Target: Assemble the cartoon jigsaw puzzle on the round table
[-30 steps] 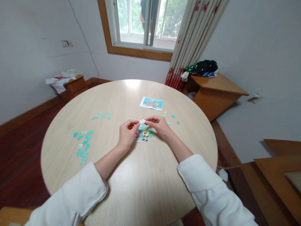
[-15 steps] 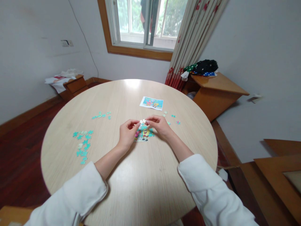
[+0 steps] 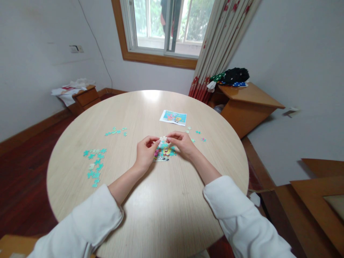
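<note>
Left hand [image 3: 145, 152], right hand [image 3: 183, 145]: pale puzzle piece [image 3: 163, 138] pinched between them.

The ends of the small white knobbly puzzle part [image 3: 163, 138] are hidden by the fingers [image 3: 152, 139] of the left hand [image 3: 145, 152] and right hand [image 3: 184, 144]. The flat blue, yellow and pink puzzle [image 3: 166, 152] is partly covered too. Both white cloth sleeves [image 3: 88, 218] are cut off by the bottom edge. The glass window's [image 3: 147, 21] top is cut off.
</note>
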The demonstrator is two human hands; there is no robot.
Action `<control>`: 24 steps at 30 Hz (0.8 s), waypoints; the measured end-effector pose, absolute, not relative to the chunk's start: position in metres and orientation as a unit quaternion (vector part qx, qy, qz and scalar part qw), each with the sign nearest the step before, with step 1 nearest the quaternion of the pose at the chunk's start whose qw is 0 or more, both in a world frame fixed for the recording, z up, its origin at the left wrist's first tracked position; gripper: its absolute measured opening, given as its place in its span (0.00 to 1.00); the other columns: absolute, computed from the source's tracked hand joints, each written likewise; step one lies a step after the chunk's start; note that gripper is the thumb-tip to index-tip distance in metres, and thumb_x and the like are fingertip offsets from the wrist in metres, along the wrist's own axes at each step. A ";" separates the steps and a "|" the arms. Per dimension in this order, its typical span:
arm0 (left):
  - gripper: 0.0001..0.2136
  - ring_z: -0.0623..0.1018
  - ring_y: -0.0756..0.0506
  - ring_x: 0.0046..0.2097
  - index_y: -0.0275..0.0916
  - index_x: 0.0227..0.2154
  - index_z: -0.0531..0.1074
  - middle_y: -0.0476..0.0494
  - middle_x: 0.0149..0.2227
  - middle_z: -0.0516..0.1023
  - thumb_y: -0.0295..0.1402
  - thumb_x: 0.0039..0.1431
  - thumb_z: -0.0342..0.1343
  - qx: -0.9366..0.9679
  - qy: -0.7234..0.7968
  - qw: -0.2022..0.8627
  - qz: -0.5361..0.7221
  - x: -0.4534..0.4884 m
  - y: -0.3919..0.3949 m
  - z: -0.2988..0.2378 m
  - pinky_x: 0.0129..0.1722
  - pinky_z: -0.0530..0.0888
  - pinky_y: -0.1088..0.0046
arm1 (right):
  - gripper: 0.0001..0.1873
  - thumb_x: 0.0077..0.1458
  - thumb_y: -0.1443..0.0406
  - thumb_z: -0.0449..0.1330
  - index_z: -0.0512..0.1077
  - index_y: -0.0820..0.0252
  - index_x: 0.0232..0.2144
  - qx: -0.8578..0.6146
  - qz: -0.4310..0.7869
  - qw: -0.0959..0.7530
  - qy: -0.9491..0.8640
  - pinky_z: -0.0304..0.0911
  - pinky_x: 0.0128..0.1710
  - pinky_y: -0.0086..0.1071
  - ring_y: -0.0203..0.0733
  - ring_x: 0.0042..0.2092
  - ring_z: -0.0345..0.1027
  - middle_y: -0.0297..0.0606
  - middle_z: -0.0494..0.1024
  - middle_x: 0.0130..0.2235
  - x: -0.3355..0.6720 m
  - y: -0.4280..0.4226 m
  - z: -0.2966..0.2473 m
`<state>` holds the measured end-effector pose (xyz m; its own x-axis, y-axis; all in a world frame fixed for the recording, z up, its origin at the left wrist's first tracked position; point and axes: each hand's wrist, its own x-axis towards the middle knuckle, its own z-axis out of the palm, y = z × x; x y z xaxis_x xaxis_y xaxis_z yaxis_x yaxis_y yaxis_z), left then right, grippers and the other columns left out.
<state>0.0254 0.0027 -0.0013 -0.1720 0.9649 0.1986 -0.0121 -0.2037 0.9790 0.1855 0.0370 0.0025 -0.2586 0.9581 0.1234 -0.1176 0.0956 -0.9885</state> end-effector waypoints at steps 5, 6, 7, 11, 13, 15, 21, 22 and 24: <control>0.08 0.70 0.51 0.26 0.36 0.25 0.75 0.49 0.23 0.75 0.36 0.44 0.61 0.499 0.478 0.409 0.596 0.025 0.003 -0.002 0.27 0.67 0.76 | 0.15 0.38 0.57 0.69 0.75 0.61 0.27 -0.369 0.556 0.480 -0.569 0.63 0.30 0.30 0.35 0.30 0.67 0.34 0.75 0.26 0.186 0.038 0.001; 0.08 0.70 0.51 0.26 0.36 0.25 0.75 0.49 0.23 0.75 0.36 0.44 0.61 0.499 0.477 0.409 0.596 0.025 0.003 -0.002 0.27 0.67 0.76 | 0.15 0.38 0.57 0.69 0.75 0.61 0.27 -0.369 0.555 0.479 -0.571 0.63 0.30 0.30 0.35 0.30 0.67 0.34 0.75 0.26 0.186 0.038 0.001; 0.08 0.70 0.51 0.26 0.36 0.25 0.75 0.48 0.23 0.75 0.36 0.44 0.61 0.500 0.477 0.409 0.596 0.025 0.003 -0.002 0.27 0.67 0.76 | 0.15 0.38 0.57 0.69 0.75 0.61 0.27 -0.369 0.555 0.478 -0.572 0.63 0.30 0.30 0.35 0.30 0.67 0.34 0.75 0.26 0.186 0.038 0.001; 0.08 0.70 0.51 0.26 0.36 0.25 0.75 0.48 0.23 0.75 0.36 0.44 0.61 0.500 0.478 0.407 0.597 0.025 0.003 -0.003 0.27 0.67 0.75 | 0.14 0.39 0.57 0.68 0.76 0.61 0.27 -0.370 0.554 0.480 -0.572 0.63 0.30 0.30 0.35 0.30 0.67 0.34 0.75 0.26 0.186 0.037 0.002; 0.08 0.70 0.51 0.25 0.36 0.25 0.76 0.48 0.23 0.75 0.37 0.44 0.61 0.499 0.480 0.407 0.595 0.025 0.003 -0.003 0.27 0.67 0.75 | 0.14 0.39 0.57 0.68 0.76 0.61 0.27 -0.369 0.555 0.480 -0.570 0.63 0.30 0.30 0.35 0.30 0.67 0.33 0.75 0.26 0.186 0.037 0.002; 0.08 0.70 0.51 0.25 0.36 0.25 0.76 0.48 0.23 0.75 0.37 0.44 0.61 0.498 0.479 0.408 0.596 0.025 0.003 -0.002 0.27 0.67 0.75 | 0.14 0.39 0.58 0.68 0.76 0.61 0.27 -0.368 0.556 0.482 -0.568 0.63 0.30 0.30 0.35 0.29 0.67 0.33 0.75 0.26 0.186 0.037 0.002; 0.09 0.70 0.51 0.25 0.37 0.25 0.76 0.48 0.23 0.75 0.37 0.43 0.61 0.497 0.479 0.409 0.597 0.026 0.002 -0.001 0.27 0.67 0.75 | 0.13 0.39 0.58 0.68 0.76 0.61 0.26 -0.369 0.560 0.482 -0.563 0.63 0.30 0.30 0.35 0.29 0.67 0.33 0.75 0.25 0.186 0.036 0.003; 0.09 0.70 0.51 0.25 0.36 0.25 0.76 0.48 0.23 0.75 0.37 0.43 0.61 0.497 0.479 0.410 0.596 0.025 0.002 -0.002 0.27 0.67 0.75 | 0.13 0.38 0.58 0.68 0.76 0.61 0.26 -0.370 0.560 0.483 -0.562 0.63 0.30 0.30 0.35 0.29 0.67 0.33 0.75 0.25 0.186 0.036 0.004; 0.09 0.70 0.51 0.26 0.36 0.25 0.76 0.48 0.24 0.75 0.37 0.44 0.61 0.498 0.478 0.411 0.596 0.025 0.003 -0.002 0.27 0.67 0.75 | 0.13 0.38 0.59 0.68 0.76 0.61 0.26 -0.370 0.561 0.483 -0.561 0.63 0.30 0.30 0.35 0.29 0.67 0.33 0.75 0.25 0.186 0.036 0.004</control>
